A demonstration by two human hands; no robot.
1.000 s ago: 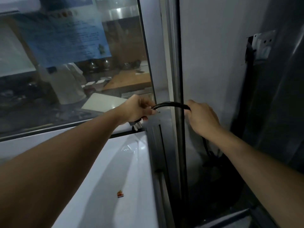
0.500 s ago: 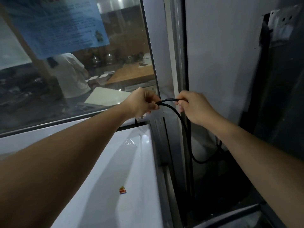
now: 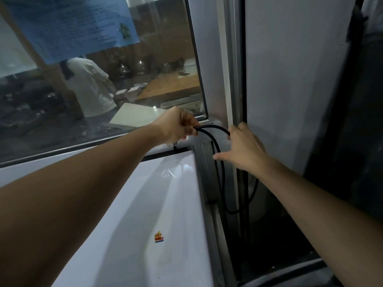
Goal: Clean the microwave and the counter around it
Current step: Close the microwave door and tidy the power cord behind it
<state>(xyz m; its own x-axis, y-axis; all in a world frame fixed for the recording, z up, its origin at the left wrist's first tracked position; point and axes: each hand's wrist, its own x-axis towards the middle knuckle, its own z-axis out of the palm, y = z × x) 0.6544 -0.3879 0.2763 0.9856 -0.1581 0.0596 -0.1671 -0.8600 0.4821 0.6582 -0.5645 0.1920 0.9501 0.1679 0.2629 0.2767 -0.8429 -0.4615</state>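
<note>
A black power cord [image 3: 221,168] hangs in loops down the gap beside the white microwave top [image 3: 132,214]. My left hand [image 3: 178,126] grips the gathered cord near the microwave's back right corner. My right hand [image 3: 243,149] is just to the right, fingertips on the top arc of the cord, thumb stretched left across the hanging strands. The cord's lower loop drops into the dark gap and its end is hidden.
A glass window [image 3: 103,79] with a blue paper notice [image 3: 68,23] stands behind the microwave, framed by a metal post [image 3: 226,69]. A small coloured sticker [image 3: 159,237] sits on the microwave top. A wall socket [image 3: 371,19] is at upper right, above a dark gap.
My hands came closer together, folding the cord into another hanging loop. My right hand loosened from a fist around the cord to spread fingers with the thumb out.
</note>
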